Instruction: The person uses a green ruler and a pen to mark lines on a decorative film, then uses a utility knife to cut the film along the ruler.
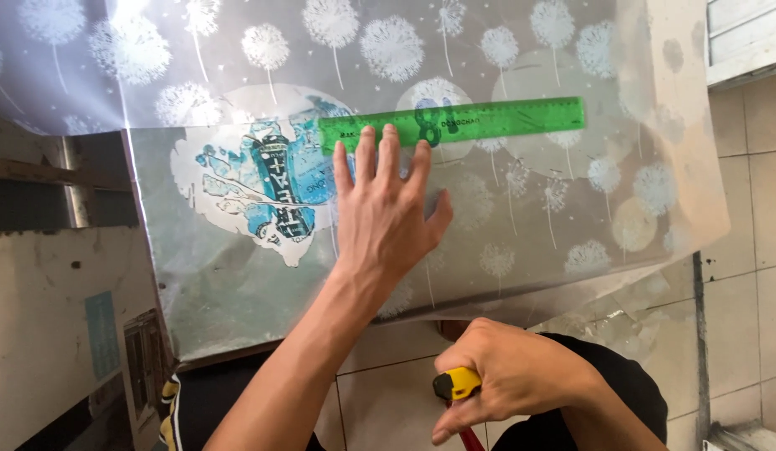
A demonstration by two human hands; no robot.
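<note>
Firmly, the right hand (509, 376) is closed in a grip on a yellow-bodied knife (456, 384), held low over the lap and well apart from the film (522, 200); whether a blade is out cannot be told, since the tip is hidden under the fingers. Something red (470, 438) shows just below that hand, too little of it seen to name.

Higher up, the left hand (386, 209) is laid flat, fingers spread apart, on the translucent film printed with white dandelion heads. Its fingertips (390, 134) are pressed on the left part of a green ruler (455, 123), which lies across the film, tilted slightly up to the right. The ruler's right part is held by nothing.

The film is draped over a worktop (263, 188) bearing a blue and white sticker, and its right edge hangs past the worktop over the tiled floor (755, 276). A pale panel (45, 334) is seen at lower left.

For a clean cut, the pressing hand would be better set nearer the ruler's middle, so that the free end is not swung by the knife. Fingertips are best kept behind the ruler's cutting edge. The film would need to be smoothed flat beneath, and the knife drawn lightly, since loose film is likely to bunch or tear.
</note>
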